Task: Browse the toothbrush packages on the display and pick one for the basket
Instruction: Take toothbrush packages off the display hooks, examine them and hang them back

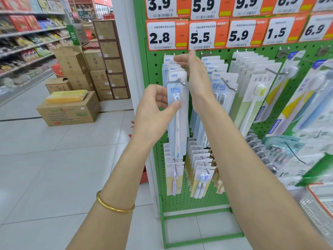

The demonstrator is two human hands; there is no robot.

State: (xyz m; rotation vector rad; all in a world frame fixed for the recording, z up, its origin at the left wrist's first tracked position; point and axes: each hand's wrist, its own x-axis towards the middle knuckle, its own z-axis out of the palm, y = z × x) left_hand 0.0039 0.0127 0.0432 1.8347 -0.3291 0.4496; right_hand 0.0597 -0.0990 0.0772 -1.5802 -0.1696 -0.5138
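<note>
Left hand (153, 109) pinches front toothbrush package (177, 127) edge; right hand (196, 76) flat beside hook (181, 81).

A pale blue-and-white toothbrush package (177, 123) holding one white brush stands upright at the front of a hooked row of matching packages (177, 75) on the green pegboard display (155, 177), pinched near its top by the left hand (155, 107), left of the right hand (196, 78); the mesh basket (310, 204) sits low beside the right forearm.

toothbrush package (177, 112): glossy clear plastic, card | hook (181, 82): bright metal | pegboard (153, 73): green, matt | bangle (115, 207): polished gold metal | boxes (72, 112): matt cardboard
</note>
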